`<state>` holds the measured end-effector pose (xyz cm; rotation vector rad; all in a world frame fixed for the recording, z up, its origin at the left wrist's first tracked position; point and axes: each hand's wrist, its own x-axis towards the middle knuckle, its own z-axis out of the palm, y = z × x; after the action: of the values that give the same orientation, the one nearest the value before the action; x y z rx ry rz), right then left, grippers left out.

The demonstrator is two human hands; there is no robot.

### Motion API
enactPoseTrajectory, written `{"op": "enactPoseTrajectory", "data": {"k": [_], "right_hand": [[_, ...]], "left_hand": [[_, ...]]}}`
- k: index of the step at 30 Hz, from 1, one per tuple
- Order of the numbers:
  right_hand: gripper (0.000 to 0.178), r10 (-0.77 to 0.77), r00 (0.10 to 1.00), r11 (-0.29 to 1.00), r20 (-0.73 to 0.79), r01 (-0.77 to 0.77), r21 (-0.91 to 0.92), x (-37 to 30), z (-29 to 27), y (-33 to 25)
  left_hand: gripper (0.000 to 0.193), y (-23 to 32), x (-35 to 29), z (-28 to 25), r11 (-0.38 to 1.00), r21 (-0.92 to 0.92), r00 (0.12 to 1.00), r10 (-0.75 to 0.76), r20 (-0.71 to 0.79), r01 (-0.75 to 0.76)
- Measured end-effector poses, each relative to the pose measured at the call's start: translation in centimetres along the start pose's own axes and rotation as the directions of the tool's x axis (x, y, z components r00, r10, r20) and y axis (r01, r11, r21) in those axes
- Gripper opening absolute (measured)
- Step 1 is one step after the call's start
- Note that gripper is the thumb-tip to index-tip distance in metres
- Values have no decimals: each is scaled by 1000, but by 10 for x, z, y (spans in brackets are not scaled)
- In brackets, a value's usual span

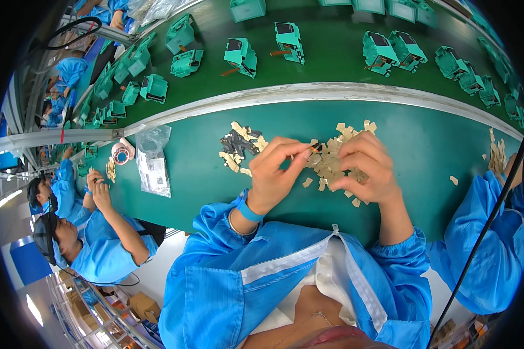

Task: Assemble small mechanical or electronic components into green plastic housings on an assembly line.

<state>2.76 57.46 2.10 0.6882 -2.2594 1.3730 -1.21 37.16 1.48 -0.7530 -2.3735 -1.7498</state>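
My left hand pinches a small black and orange piece between thumb and forefinger; its exact kind is too small to tell. A blue band circles that wrist. Just to the right, my right hand is curled over a heap of small beige pieces, its thumb and forefinger apart with nothing visible between them. Part of the heap is hidden behind this hand. Beyond my left hand lies a second heap of small black strips mixed with beige pieces.
A clear plastic bag and a tape roll lie left on the green table. Behind a pale rail, a green belt carries several teal housings. Co-workers in blue sit left and right. A black cable crosses at right.
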Motion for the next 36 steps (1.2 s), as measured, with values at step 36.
{"op": "enactPoseTrajectory", "data": {"k": [36], "right_hand": [[20,-113,975,981,-190,79,-175,-6,15,-3]], "left_hand": [[13,6,-4,-1,654,-404,763,-478,435,640]]}}
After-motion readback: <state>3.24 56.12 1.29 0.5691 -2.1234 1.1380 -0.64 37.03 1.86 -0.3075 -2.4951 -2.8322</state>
